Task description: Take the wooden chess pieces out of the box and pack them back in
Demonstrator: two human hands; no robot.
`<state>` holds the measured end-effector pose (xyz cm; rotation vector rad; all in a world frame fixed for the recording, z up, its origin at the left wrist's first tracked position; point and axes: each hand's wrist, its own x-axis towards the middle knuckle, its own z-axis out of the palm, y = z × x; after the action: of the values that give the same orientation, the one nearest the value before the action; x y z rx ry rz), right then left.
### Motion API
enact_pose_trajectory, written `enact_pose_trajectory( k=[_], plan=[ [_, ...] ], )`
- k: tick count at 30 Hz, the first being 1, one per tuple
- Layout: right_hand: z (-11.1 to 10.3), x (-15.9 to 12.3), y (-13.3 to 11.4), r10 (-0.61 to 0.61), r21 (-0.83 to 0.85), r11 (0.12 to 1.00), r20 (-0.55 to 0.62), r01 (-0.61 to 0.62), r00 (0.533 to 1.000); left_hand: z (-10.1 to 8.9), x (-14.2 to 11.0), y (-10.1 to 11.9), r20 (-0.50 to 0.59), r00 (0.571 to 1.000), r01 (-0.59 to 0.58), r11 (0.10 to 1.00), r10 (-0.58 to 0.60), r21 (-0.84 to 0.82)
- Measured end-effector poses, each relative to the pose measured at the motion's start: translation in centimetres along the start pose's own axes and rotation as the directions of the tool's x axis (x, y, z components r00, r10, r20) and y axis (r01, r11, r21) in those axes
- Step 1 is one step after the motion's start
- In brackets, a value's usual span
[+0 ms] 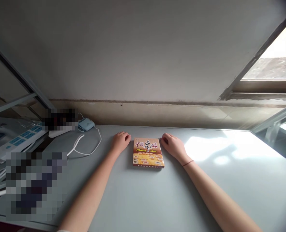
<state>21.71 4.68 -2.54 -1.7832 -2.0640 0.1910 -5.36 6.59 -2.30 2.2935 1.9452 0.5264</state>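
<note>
A Chinese chess box (148,152) lies flat on the grey table (138,199), its printed cover facing up and its lettering upright towards me. My left hand (120,142) rests on the table just left of the box, fingers curled into a loose fist, a small gap apart from it. On the other side, my right hand (173,145) is curled the same way, close to the box's upper right corner; whether it touches the box I cannot tell. Nothing shows in either fist. A thin dark band circles my right wrist.
A white power strip (20,141) with blue sockets stands at the left, with white cables around it. Near the wall sits a small light-blue device (86,124) on a cord. Two areas at the left are blurred out. Sunlight from the window (273,61) falls on the table's right side.
</note>
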Motion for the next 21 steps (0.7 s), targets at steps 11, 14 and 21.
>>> enact_pose_trajectory(
  k=[11, 14, 21],
  plan=[
    [0.09, -0.09, 0.18, -0.019, 0.014, 1.000, -0.005, 0.019, 1.000, 0.10, -0.11, -0.26, -0.011, 1.000, -0.020, 1.000, 0.020, 0.001],
    [0.07, -0.10, 0.20, -0.018, 0.020, 1.000, -0.010, 0.019, 1.000, 0.28, -0.05, -0.40, -0.020, 0.999, -0.028, 1.000, 0.028, 0.000],
    [0.65, 0.04, 0.78, -0.036, 0.024, 0.999, -0.040, 0.037, 0.999, 0.76, 0.05, -0.61, -0.048, 0.998, -0.032, 0.999, 0.032, -0.006]
  ],
)
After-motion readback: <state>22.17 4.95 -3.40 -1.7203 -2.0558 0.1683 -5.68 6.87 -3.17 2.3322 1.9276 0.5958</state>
